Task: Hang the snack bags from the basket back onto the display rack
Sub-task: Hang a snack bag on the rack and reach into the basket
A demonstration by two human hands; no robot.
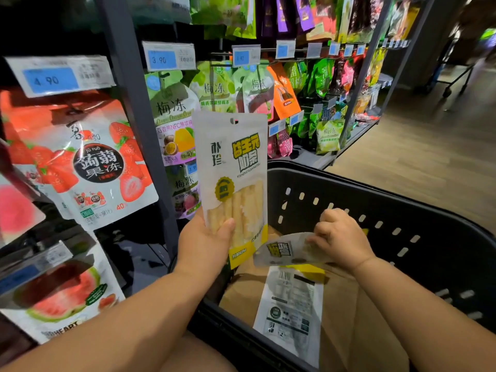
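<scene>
Snack bag [236,167] held upright, hole uppermost.
Gripped low by left hand [206,237]; second bag [284,251], sideways, pinched by right hand [341,237].

A: Bags?
B: White bag [230,167] w/ yellow strips, upright in left hand [206,237], hang hole up top, betw. rack [134,103] & black basket [375,189].
A: Others?
B: 2nd bag [284,251] curled over the basket, pinched by right hand [341,237]. 3rd bag [290,312] flat inside, back side up.
</scene>
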